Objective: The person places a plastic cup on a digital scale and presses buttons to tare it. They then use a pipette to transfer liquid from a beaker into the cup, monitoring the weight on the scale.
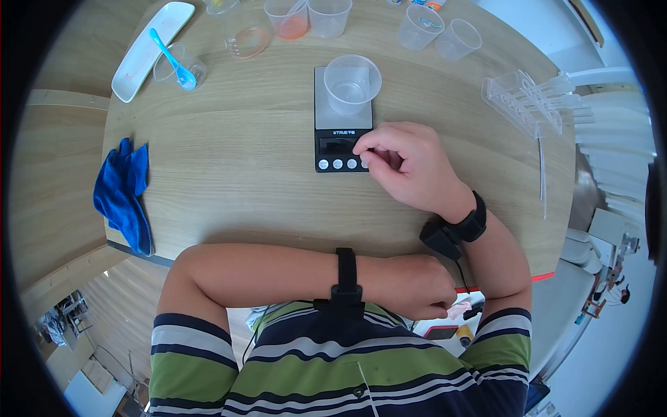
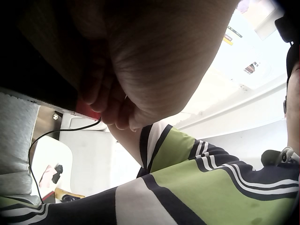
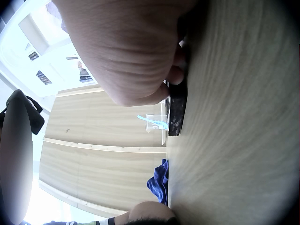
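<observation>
A black digital scale [image 1: 343, 149] lies on the table with a clear plastic cup [image 1: 352, 87] upright on its silver plate. My right hand [image 1: 410, 163] is at the scale's lower right corner, index finger and thumb bent over the display's edge and the rightmost button. In the right wrist view the bent fingers of this hand [image 3: 126, 56] meet the scale's dark side [image 3: 177, 112]; exact fingertip contact is partly hidden. My left hand [image 1: 424, 285] rests loosely curled by the table's front edge, holding nothing; the left wrist view shows its fingers [image 2: 115, 110] dark and bent.
Several cups stand at the back, one with orange liquid [image 1: 292, 26]. At the back left are a white tray [image 1: 149, 52] and a blue spoon [image 1: 182, 73] in a cup. A blue cloth [image 1: 121, 191] lies left. A clear rack [image 1: 524, 104] with plastic pieces stands right.
</observation>
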### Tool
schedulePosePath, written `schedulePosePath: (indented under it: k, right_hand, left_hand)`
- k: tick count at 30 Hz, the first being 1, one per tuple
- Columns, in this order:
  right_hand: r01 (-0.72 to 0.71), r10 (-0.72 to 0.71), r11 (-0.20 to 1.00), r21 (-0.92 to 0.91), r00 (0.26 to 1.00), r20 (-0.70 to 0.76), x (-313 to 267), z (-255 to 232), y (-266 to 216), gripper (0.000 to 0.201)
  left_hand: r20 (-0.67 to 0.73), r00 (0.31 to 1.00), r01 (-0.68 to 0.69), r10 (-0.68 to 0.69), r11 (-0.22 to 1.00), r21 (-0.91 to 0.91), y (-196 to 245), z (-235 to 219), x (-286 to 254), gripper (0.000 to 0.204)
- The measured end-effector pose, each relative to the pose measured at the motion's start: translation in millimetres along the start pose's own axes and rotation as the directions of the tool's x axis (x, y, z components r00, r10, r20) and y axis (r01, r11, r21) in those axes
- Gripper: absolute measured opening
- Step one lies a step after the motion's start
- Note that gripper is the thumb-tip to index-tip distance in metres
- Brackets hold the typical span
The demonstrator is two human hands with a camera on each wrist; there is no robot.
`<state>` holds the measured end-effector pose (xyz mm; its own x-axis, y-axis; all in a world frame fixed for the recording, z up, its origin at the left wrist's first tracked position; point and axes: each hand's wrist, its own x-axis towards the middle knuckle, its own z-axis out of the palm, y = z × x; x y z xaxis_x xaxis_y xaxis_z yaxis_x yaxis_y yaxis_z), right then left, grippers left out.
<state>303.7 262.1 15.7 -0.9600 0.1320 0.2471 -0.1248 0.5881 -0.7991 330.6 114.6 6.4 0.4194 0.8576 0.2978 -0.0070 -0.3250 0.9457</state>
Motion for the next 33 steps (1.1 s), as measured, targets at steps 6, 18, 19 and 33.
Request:
schedulePosePath:
  k: [6,18,19,33]
  right_hand:
    - [-0.007,0.007,1.000,0.001,1.000,0.003,0.2,-0.3,-0.4,0.012]
    - [-0.001,0.001,1.000,0.002,1.000,0.002,0.0,-0.1,0.2,0.012]
    - [0.001,-0.001,1.000,0.004,1.000,0.000,-0.1,0.2,0.5,0.012]
    - [0.015,-0.015,1.000,-0.004,1.000,-0.001,0.7,-0.1,0.2,0.012]
  left_hand:
    - [0.007,1.000,0.002,-0.002,1.000,-0.003,-1.5,2.0,0.8,0.015]
    - [0.006,1.000,0.012,-0.012,1.000,-0.013,0.6,-0.3,0.0,0.014]
    - [0.006,1.000,0.012,-0.012,1.000,-0.013,0.1,0.3,0.1,0.014]
    - [-0.008,1.000,-0.006,0.006,1.000,-0.003,-1.0,1.9,0.0,0.015]
